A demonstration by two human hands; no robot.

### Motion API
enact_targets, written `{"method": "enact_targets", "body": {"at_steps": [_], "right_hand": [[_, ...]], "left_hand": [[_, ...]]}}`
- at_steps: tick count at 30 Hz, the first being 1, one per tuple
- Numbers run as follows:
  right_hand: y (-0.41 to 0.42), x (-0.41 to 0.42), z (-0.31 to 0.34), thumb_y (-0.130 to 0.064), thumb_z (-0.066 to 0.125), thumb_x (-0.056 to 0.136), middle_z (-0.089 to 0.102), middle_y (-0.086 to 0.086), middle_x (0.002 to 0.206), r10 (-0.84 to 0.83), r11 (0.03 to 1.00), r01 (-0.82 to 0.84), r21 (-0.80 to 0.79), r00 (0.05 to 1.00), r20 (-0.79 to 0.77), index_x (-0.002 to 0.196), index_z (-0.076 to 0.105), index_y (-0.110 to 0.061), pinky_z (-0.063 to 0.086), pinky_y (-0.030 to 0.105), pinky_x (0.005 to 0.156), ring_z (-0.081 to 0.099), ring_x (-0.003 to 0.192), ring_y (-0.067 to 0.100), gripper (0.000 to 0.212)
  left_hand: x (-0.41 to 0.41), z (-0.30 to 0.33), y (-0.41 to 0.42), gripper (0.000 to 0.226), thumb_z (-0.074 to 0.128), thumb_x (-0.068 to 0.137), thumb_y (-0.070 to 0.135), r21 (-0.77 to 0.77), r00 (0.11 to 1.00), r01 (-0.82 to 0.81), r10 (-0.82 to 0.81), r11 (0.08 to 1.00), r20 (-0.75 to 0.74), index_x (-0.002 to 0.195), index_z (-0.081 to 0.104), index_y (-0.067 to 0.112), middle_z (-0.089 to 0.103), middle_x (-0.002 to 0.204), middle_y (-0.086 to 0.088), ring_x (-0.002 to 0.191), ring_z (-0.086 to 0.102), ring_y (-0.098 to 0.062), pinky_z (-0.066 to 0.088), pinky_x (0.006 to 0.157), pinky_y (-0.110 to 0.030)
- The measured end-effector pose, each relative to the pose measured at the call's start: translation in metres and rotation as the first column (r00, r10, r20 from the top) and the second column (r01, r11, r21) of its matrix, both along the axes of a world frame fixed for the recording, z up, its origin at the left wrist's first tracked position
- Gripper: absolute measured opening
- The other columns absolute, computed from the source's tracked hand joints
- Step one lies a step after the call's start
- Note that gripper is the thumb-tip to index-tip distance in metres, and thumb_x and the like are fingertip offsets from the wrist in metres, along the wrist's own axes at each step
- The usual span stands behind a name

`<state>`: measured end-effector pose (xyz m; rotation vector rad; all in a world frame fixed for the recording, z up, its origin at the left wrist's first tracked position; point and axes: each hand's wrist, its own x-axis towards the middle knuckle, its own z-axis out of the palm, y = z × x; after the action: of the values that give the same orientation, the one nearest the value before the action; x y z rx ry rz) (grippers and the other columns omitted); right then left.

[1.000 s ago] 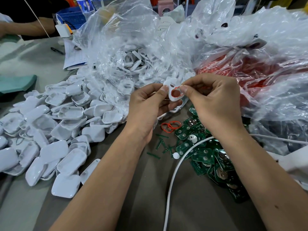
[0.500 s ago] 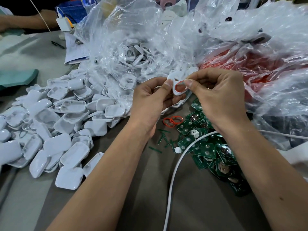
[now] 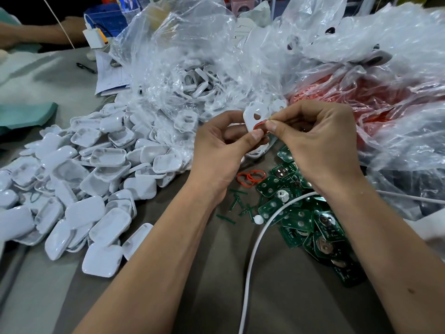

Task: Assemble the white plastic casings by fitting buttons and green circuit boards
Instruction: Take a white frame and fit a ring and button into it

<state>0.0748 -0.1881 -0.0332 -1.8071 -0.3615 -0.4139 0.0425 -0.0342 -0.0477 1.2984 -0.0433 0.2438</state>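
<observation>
Left hand (image 3: 222,150): grips a white casing (image 3: 252,116) between thumb and curled fingers, raised above the counter (image 3: 289,297), seemingly to steady it and turn its opening toward the other hand.
Right hand (image 3: 320,143): its grip pinches a small red ring-shaped button (image 3: 259,124) against the casing's lower opening, apparently seating it.
Loose red rings (image 3: 250,178): lie on the counter just below the hands, near enough for the next pick.
Green circuit boards (image 3: 305,220): piled under the right wrist, not yet fitted to this casing.
Casing pile (image 3: 91,179): many white shells spread left of the hands.
Clear plastic bags (image 3: 192,68): behind the hands, holding more white parts and red ones.
White cable (image 3: 255,249): crosses the boards toward the near edge.
</observation>
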Motion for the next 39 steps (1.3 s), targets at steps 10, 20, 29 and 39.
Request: {"method": "enact_targets", "body": {"at_steps": [10, 20, 29, 39], "right_hand": [[-0.003, -0.006, 0.006, -0.017, 0.089, 0.069, 0.070, 0.001, 0.064, 0.284, 0.909, -0.139, 0.392, 0.896, -0.340, 0.084, 0.075, -0.009, 0.041, 0.015, 0.038, 0.061, 0.046, 0.005, 0.021], [-0.003, -0.005, 0.006, -0.007, 0.081, 0.082, 0.070, 0.007, 0.067, 0.365, 0.892, -0.189, 0.410, 0.835, -0.411, 0.088, 0.074, 0.001, 0.041, 0.014, 0.037, 0.057, 0.043, 0.003, 0.012], [0.003, 0.001, -0.008, -0.018, 0.085, 0.087, 0.075, 0.000, 0.070, 0.116, 0.992, -0.100, 0.076, 0.962, -0.248, 0.075, 0.076, -0.020, 0.055, 0.022, 0.055, 0.068, 0.059, 0.006, 0.015], [0.000, 0.001, -0.003, -0.016, 0.083, 0.088, 0.077, 0.007, 0.076, 0.180, 0.980, -0.195, -0.034, 0.947, -0.266, 0.083, 0.076, -0.017, 0.060, 0.032, 0.065, 0.075, 0.074, 0.027, 0.008]], "left_hand": [[-0.001, 0.005, 0.010, 0.021, 0.066, 0.091, -0.009, -0.040, 0.995, 0.093, -0.094, 0.995, -0.016, 0.106, 0.068, 0.006, 0.076, 0.086, -0.016, 0.074, 0.074, -0.022, 0.057, 0.071, -0.023], [-0.005, 0.006, 0.013, 0.028, 0.068, 0.087, -0.014, -0.061, 0.986, 0.153, -0.156, 0.986, -0.052, 0.108, 0.072, 0.004, 0.078, 0.086, -0.012, 0.073, 0.075, -0.017, 0.057, 0.061, -0.019], [-0.003, 0.002, 0.005, 0.029, 0.070, 0.087, -0.013, 0.056, 0.997, 0.036, -0.032, 0.998, -0.075, 0.112, 0.071, 0.001, 0.077, 0.091, -0.018, 0.073, 0.074, -0.021, 0.057, 0.058, -0.024], [0.003, 0.000, 0.008, 0.004, 0.070, 0.093, 0.005, 0.006, 0.995, 0.073, -0.072, 0.997, -0.075, 0.090, 0.067, 0.004, 0.068, 0.082, -0.017, 0.078, 0.061, -0.031, 0.060, 0.065, -0.029]]}}
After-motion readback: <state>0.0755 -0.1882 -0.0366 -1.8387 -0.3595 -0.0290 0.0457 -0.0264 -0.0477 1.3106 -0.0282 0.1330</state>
